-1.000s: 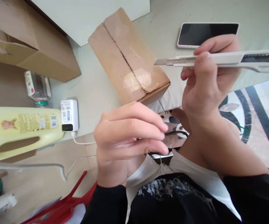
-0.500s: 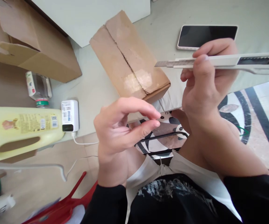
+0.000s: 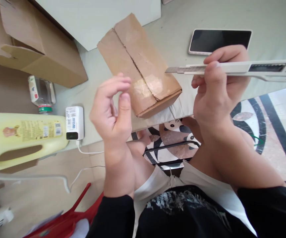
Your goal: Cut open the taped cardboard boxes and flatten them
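A white utility knife (image 3: 242,68) lies across my right hand (image 3: 218,82), pinched between thumb and fingers. Its metal blade is out and points left, its tip overlapping the right side of a small cardboard box (image 3: 148,53) in the view; I cannot tell whether they touch. The box sits closed and slanted, with a seam along its top and a patch of clear tape at the near end. To the left of the box's near end, my left hand (image 3: 113,107) is raised with nothing in it, thumb and fingers apart.
Behind my right hand lies a phone (image 3: 221,39). At left are a big open cardboard carton (image 3: 56,56), a clear bottle (image 3: 41,94), a yellow jug (image 3: 31,138) and a white device (image 3: 74,122) with a cable. A red chair (image 3: 71,218) stands at lower left.
My left hand has moved left and up, and its thumb and index finger have parted from a near pinch. The knife and right hand have dropped slightly in the view.
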Demonstrator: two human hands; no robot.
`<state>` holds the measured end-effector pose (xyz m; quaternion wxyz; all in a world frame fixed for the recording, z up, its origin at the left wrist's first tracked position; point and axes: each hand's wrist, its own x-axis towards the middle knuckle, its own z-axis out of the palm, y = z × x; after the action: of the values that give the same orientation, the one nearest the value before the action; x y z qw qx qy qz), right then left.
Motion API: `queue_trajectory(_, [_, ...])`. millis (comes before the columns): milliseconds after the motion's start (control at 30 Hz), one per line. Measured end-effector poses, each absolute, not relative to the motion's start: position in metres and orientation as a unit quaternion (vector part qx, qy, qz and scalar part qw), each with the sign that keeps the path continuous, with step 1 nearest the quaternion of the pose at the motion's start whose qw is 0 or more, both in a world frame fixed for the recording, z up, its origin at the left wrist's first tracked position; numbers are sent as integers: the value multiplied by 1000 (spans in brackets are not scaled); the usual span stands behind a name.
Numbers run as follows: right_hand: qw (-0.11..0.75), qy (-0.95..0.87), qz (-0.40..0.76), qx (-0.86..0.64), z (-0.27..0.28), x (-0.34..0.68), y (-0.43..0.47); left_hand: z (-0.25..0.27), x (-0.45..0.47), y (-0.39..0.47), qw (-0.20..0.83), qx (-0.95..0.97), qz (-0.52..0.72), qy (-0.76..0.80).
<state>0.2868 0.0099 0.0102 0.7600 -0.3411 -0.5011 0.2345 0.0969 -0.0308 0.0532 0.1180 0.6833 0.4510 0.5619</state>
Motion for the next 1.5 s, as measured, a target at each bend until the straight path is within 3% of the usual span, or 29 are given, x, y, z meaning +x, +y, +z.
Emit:
queue_trajectory(167, [726, -564, 197, -340, 26, 286, -4, 30, 84, -17, 97, 741, 445, 495])
queue_trajectory(300, [632, -667, 138, -370, 38, 284, -17, 21, 95, -16, 63, 743, 460, 482])
queue_trajectory(667, [539, -733, 31, -413, 39, 276, -21, 24, 110, -21, 50, 732, 465, 496])
queue_trajectory(1100, [556, -732, 30, -392, 32, 273, -15, 26, 107, -22, 129, 718, 453, 513])
queue_trajectory(1500, [599, -710, 52, -366, 36, 274, -17, 25, 106, -21, 102, 722, 455, 511])
